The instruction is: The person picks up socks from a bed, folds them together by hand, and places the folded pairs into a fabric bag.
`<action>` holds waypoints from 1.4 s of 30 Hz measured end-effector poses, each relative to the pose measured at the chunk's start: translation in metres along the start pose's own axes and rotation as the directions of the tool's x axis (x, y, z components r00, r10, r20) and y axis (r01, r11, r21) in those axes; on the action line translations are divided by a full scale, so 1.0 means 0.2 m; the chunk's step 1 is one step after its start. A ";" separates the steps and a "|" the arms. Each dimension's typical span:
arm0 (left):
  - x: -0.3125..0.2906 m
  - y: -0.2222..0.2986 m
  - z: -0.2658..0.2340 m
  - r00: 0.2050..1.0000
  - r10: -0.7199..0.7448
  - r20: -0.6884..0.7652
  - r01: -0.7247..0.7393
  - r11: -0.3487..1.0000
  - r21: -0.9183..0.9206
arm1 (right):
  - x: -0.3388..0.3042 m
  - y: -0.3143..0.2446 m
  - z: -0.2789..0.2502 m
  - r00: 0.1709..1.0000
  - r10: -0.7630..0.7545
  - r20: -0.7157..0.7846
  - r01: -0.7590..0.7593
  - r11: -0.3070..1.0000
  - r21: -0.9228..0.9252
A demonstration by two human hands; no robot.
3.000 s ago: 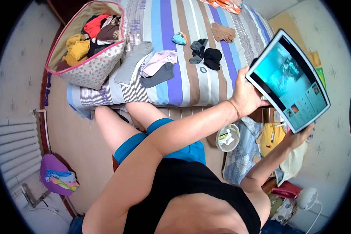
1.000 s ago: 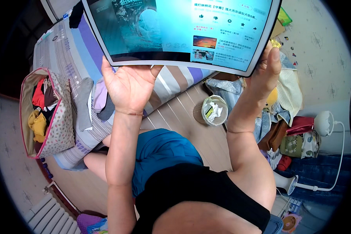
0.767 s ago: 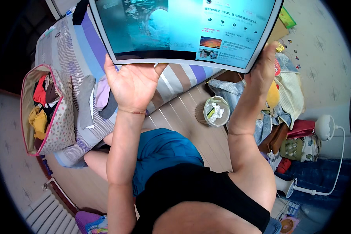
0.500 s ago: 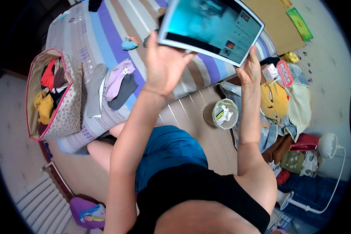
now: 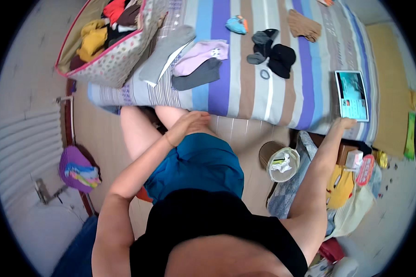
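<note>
A white-framed tablet [image 5: 342, 99] with a lit screen is at the right side of the striped bed [image 5: 242, 92]. My right hand [image 5: 345, 123] grips its near edge, with the arm stretched out. My left hand [image 5: 194, 122] lies over my thigh just above the blue shorts, fingers extended and holding nothing. On the bed are a long grey sock [image 5: 168, 53], a lilac sock [image 5: 198, 57] and a dark grey sock [image 5: 198, 76]. Farther right lie a small blue and orange bundle [image 5: 237, 24], black and grey socks [image 5: 281, 60] and a brown cloth piece [image 5: 304, 26].
A dotted fabric bin [image 5: 125, 57] full of clothes stands on the bed's left. A lined waste bin [image 5: 284, 166] stands on the floor before the bed. Right of it are a yellow cushion-like item [image 5: 341, 184] and piled cloth. A white radiator [image 5: 27, 134] is at left.
The tablet, held up in both hands before, has come down to the bed's right side. My left hand has let go and moved to my thigh. The view has turned.
</note>
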State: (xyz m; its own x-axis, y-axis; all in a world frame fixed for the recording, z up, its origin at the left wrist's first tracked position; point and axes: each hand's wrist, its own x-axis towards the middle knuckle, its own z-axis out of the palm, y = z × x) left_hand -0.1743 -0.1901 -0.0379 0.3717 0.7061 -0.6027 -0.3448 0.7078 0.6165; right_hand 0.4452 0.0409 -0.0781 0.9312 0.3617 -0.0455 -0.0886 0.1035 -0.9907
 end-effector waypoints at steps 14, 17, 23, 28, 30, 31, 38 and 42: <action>0.25 0.26 -0.39 0.537 0.762 -0.362 -0.200 0.531 0.823 | -1.17 0.24 0.10 0.789 -0.320 0.524 0.479 0.855 -0.199; 0.38 0.24 -0.44 0.263 0.941 -0.215 -0.149 0.259 0.954 | -1.90 0.14 0.35 0.450 0.253 0.857 0.150 0.924 -0.351; 0.39 0.20 -0.42 0.694 0.613 -0.378 0.087 0.449 0.889 | -2.43 0.56 0.62 0.357 0.342 0.869 0.359 0.809 -0.466; 0.19 0.08 -0.40 0.834 0.456 -0.309 -0.348 0.871 0.346 | -2.46 0.23 0.45 0.215 0.525 0.824 -0.427 0.809 -0.404; 0.12 0.13 -0.32 0.840 0.467 -0.277 -0.430 0.883 0.186 | -2.40 0.06 0.42 0.180 0.527 0.830 -0.567 0.745 -0.350; 0.08 0.14 -0.28 0.847 0.473 -0.244 -0.483 0.876 0.021 | -2.37 0.03 0.38 0.165 0.481 0.861 -0.604 0.739 -0.297; 0.14 0.30 -0.19 0.845 0.482 -0.232 -0.474 0.875 0.095 | -2.22 0.01 0.44 0.282 0.383 0.880 -0.385 0.885 -0.262; 0.24 0.42 -0.23 0.757 0.562 -0.332 -0.499 0.826 0.260 | -2.26 -0.04 0.74 0.206 0.297 0.932 -0.331 0.918 -0.219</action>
State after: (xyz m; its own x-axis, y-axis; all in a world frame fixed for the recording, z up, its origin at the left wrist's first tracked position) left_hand -0.2246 -0.0953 -0.0390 -0.1984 0.9398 -0.2781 -0.2465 0.2268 0.9422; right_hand -0.0278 0.0126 -0.0317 -0.1645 0.9691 -0.1839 -0.3124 -0.2281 -0.9222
